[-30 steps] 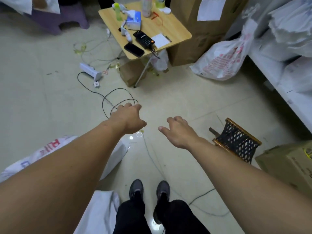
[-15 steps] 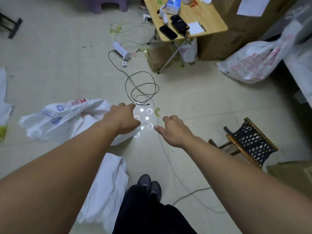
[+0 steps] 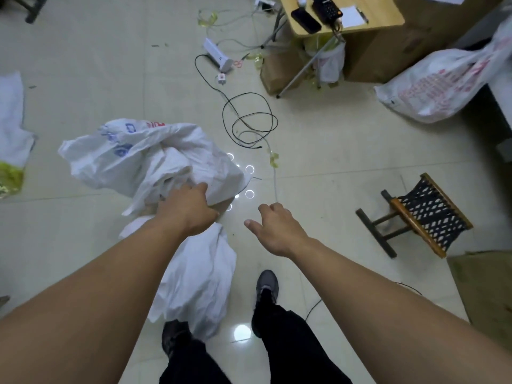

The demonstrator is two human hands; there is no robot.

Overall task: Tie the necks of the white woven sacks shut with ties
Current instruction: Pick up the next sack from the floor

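Observation:
A crumpled white woven sack [image 3: 144, 153] with blue and red print lies on the tiled floor, its open mouth towards me. My left hand [image 3: 188, 209] is at the sack's near edge with the thumb on the fabric; its curled fingers are hidden, so a grip cannot be made out. My right hand [image 3: 274, 228] hangs over bare floor to the right, fingers loosely curled and holding nothing. A second plain white sack [image 3: 199, 275] lies under my left forearm beside my feet. A thin pale string with a yellowish strip [image 3: 274, 162] runs along the floor ahead of my right hand.
A coiled black cable [image 3: 249, 120] lies beyond the sack. A small wooden stool [image 3: 424, 214] stands to the right, with a cardboard box [image 3: 484, 286] near it. A folding table [image 3: 346, 26], brown boxes and a filled red-printed sack [image 3: 443, 79] are at the back right. Another white sack [image 3: 11, 115] lies far left.
I have stepped forward and looked down. The printed sack has come into full view, and my left hand has gone from over bare floor to its near edge. My right hand stays empty.

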